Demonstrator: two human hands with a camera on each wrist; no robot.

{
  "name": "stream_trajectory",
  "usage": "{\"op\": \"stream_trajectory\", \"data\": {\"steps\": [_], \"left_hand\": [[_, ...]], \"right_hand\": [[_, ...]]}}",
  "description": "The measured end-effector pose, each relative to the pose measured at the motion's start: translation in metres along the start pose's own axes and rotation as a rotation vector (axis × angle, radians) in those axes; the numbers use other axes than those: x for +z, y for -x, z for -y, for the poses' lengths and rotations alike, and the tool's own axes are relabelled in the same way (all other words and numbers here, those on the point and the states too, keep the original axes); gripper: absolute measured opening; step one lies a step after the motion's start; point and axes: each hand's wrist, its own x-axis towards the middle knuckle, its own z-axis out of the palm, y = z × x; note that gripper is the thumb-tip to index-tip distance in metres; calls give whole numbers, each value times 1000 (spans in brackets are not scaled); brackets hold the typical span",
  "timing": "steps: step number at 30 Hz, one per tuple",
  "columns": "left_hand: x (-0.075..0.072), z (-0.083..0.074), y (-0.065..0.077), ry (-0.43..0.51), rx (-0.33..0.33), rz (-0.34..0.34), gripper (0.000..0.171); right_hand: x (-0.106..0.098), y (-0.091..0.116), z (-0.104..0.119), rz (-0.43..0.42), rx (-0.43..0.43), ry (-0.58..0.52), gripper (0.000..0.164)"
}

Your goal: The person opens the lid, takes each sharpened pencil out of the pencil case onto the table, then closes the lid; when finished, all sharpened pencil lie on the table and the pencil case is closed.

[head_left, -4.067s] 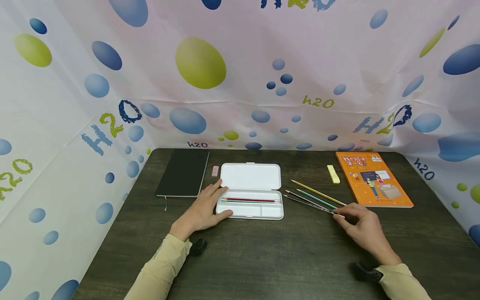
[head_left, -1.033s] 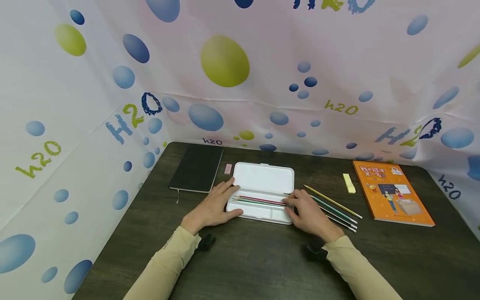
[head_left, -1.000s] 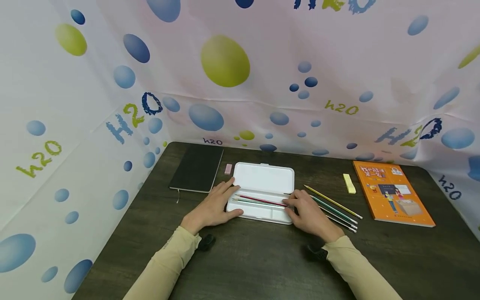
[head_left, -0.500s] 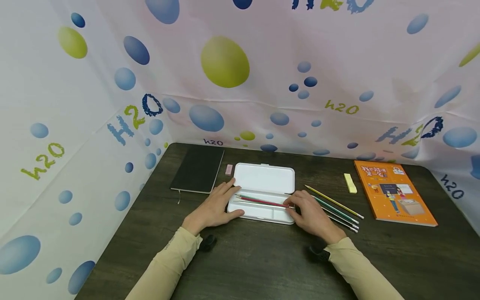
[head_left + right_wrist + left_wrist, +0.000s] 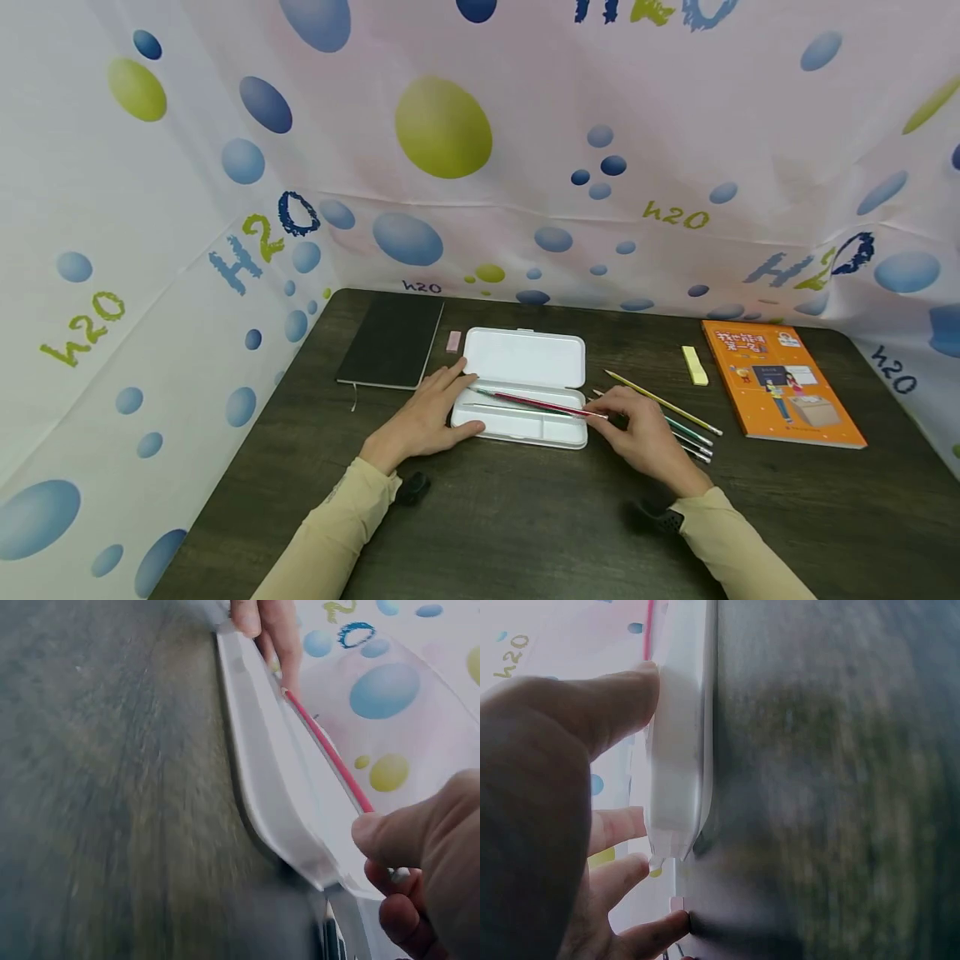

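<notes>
A white pencil case (image 5: 525, 357) lies with its lid folded back on the dark table. My left hand (image 5: 422, 417) rests at its left end, fingers spread and thumb on the front rim. My right hand (image 5: 637, 429) pinches a red pencil (image 5: 540, 402) near its right end, over the case's tray. A green pencil (image 5: 483, 391) shows beside it, mostly hidden under the red one. In the right wrist view the red pencil (image 5: 330, 754) slants above the tray from thumb and fingertips. Behind the right hand lie a yellow pencil (image 5: 660, 402) and several green and dark ones.
A black notebook (image 5: 393, 340) and pink eraser (image 5: 453, 342) lie to the left of the case. A yellow eraser-like block (image 5: 694, 365) and an orange book (image 5: 783, 383) lie to the right. A patterned curtain (image 5: 517, 167) hangs behind the table.
My right hand went from the loose pencils on the right to the case, then shifted slightly right with the red pencil, whose right end now passes over the case edge. The left hand stays.
</notes>
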Motion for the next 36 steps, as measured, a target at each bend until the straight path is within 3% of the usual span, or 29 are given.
{"op": "stream_trajectory", "data": {"steps": [10,16,36], "left_hand": [[0,2,2,-7,-9,5,81],[-1,3,4,9,-19,-3,80],[2,2,-2,0,7,-3,80]], "right_hand": [[-37,34,-14,-95,130,78,12],[-56,51,-22,-107,193,110,10],[-81,99,-39,-145,266,214,16]]}}
